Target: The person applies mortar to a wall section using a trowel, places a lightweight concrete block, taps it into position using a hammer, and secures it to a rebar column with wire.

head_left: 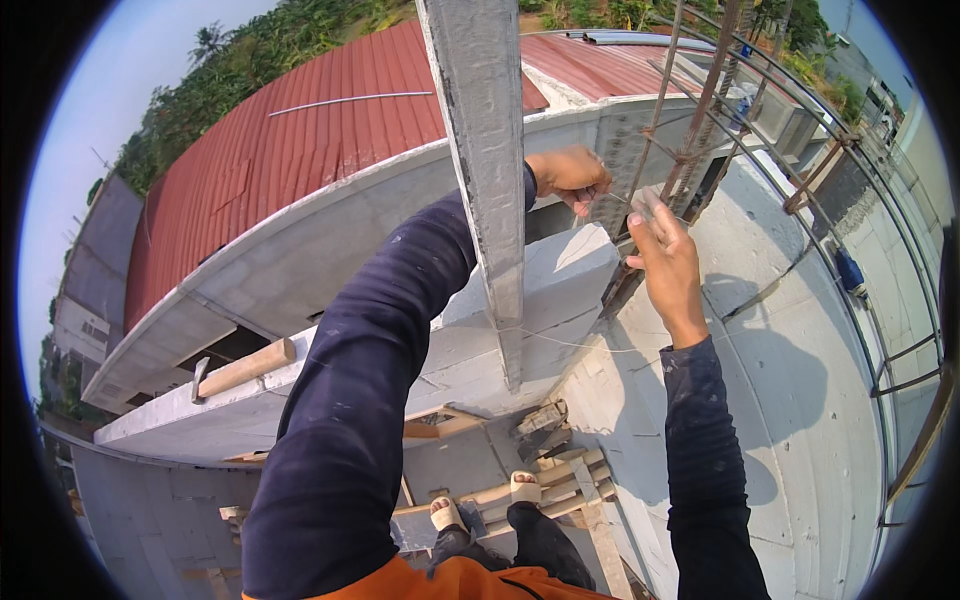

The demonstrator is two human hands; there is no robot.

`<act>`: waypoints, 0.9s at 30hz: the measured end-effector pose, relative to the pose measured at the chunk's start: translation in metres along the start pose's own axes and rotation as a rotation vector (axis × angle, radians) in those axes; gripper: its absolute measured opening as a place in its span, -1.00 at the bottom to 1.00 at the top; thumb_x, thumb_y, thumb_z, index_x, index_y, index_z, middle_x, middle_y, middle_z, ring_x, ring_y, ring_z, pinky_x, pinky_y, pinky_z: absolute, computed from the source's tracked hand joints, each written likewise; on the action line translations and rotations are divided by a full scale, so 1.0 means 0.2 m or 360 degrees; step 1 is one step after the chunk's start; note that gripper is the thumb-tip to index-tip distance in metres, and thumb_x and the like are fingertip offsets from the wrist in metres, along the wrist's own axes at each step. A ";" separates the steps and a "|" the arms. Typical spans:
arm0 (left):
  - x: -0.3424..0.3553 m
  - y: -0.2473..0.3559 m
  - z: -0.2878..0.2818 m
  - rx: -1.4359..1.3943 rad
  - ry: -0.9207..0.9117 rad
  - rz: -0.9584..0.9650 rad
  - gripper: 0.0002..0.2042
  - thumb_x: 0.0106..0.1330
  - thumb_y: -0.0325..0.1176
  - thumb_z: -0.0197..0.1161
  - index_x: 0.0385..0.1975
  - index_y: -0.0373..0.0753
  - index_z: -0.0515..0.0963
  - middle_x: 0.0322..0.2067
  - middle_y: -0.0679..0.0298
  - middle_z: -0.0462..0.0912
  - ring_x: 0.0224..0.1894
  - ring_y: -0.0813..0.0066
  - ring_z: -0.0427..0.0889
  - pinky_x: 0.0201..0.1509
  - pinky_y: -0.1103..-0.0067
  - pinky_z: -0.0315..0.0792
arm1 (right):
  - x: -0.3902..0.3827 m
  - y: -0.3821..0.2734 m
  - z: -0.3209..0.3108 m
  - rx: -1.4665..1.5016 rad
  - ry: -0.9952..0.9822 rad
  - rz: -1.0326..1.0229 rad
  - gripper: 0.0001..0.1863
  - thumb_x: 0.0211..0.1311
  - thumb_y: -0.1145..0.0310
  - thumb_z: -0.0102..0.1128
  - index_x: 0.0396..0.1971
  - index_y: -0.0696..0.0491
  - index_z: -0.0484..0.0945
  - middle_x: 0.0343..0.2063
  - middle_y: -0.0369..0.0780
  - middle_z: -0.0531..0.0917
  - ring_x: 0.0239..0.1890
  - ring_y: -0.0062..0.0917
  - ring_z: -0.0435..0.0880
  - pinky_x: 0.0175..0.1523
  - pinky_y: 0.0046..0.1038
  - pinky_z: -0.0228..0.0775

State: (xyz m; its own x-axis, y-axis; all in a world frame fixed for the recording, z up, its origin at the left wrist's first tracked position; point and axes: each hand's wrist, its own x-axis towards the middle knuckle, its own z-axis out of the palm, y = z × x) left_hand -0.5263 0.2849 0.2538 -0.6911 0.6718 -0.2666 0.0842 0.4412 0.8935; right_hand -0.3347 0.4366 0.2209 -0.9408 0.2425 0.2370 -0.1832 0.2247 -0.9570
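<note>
My left hand [575, 180] is closed on a thin pale string [575, 228], reaching past a long, grey, upright straight bar [485, 120]. My right hand [660, 258] is raised just right of it, beside the rusty rebar column [680, 150], fingers partly curled round something too small to make out. Below both hands is the top of a white block wall [562, 260]. A slack strand of string crosses in front of the bar toward my right wrist.
A wooden-handled hammer [245, 368] lies on the wall top at left. My sandalled feet stand on narrow wooden planks [585, 480] far below. Rebar [875, 200] curves through the right side. A red corrugated roof [270, 160] is beyond the wall.
</note>
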 end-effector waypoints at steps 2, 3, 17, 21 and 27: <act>-0.13 -0.02 -0.12 -0.0065 0.0091 0.0003 -0.81 0.38 -0.29 0.30 -0.27 -0.32 0.60 -0.40 0.26 0.58 -0.39 0.52 0.70 -0.30 0.55 0.76 | -0.02 -0.04 0.02 -0.0008 -0.0037 0.0077 -0.27 0.54 0.06 0.22 0.53 0.15 0.31 0.17 -0.03 0.70 0.05 -0.49 0.72 0.01 -0.46 0.60; -0.20 -0.02 -0.18 -0.0115 0.0123 0.0033 -0.81 0.39 -0.28 0.30 -0.28 -0.31 0.59 -0.40 0.27 0.58 -0.38 0.53 0.69 -0.29 0.57 0.76 | -0.03 -0.07 0.04 -0.0019 -0.0062 0.0107 -0.29 0.54 0.07 0.22 0.52 0.14 0.33 0.11 -0.06 0.73 0.02 -0.51 0.73 0.00 -0.47 0.60; -0.51 -0.11 -0.59 -0.0204 0.0788 0.0401 -0.77 0.49 -0.21 0.20 -0.16 -0.27 0.60 -0.29 0.29 0.58 -0.31 0.53 0.66 -0.17 0.51 0.76 | 0.04 -0.22 0.19 0.0212 -0.0193 0.0144 -0.56 0.58 0.19 0.14 0.25 0.16 0.60 -0.15 -0.18 0.81 -0.21 -0.56 0.77 -0.17 -0.56 0.58; -0.66 -0.02 -0.52 -0.0497 0.0935 0.0379 -0.84 0.49 -0.25 0.16 -0.22 -0.18 0.58 -0.31 0.33 0.59 -0.36 0.59 0.63 -0.18 0.52 0.68 | 0.02 -0.22 0.07 0.0051 -0.0261 0.0174 -0.58 0.59 0.20 0.13 0.23 0.16 0.61 -0.17 -0.22 0.81 -0.20 -0.57 0.77 -0.16 -0.54 0.58; -1.47 -0.10 -0.49 -0.0715 0.1058 0.0578 -0.91 0.46 -0.32 0.17 -0.24 -0.15 0.58 -0.41 0.38 0.60 -0.43 0.62 0.64 -0.25 0.56 0.67 | -0.39 -0.46 0.17 0.0196 -0.0423 0.0029 -0.54 0.59 0.07 0.15 0.05 0.20 0.71 -0.25 -0.12 0.81 -0.24 -0.54 0.77 -0.16 -0.53 0.60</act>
State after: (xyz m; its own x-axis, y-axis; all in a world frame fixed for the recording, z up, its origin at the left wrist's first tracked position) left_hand -0.3964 0.0203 0.3493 -0.9630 0.1779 0.2024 0.1865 -0.1020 0.9771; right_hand -0.2541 0.3659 0.2844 -0.9830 -0.0138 0.1832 -0.1836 0.1022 -0.9777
